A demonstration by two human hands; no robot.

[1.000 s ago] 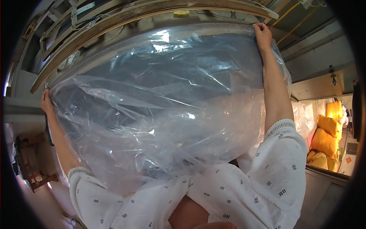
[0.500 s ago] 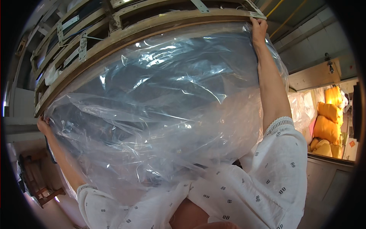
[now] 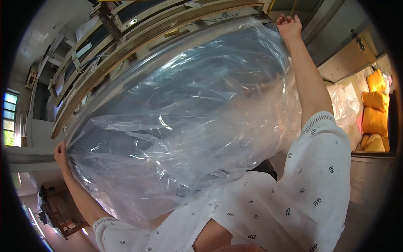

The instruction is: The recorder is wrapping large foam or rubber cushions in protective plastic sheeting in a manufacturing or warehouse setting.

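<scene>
A large clear plastic sheet (image 3: 184, 122), creased and shiny, spreads before me and hangs down to my white patterned shirt. At the far left my left hand (image 3: 61, 156) is closed on the sheet's gathered edge, just below the end of the long wooden bar (image 3: 119, 54). My right hand (image 3: 289, 27) is raised at the far right beside the sheet's upper corner. Its fingers are loosely bent and apart, with nothing seen in them. Between the bar and the sheet's top edge a narrow gap shows.
Behind the bar stands a wooden frame with metal brackets (image 3: 84, 50). On the right, a wooden panel (image 3: 348, 63) hangs above an opening with yellow bundles (image 3: 375, 119). A dark wooden stool (image 3: 63, 210) stands at the lower left, and a window (image 3: 9, 117) is at the left.
My right hand has come off the bar's right end and its fingers have loosened. The sheet's top edge has moved away from the bar. My left hand still grips the edge. The view has shifted.
</scene>
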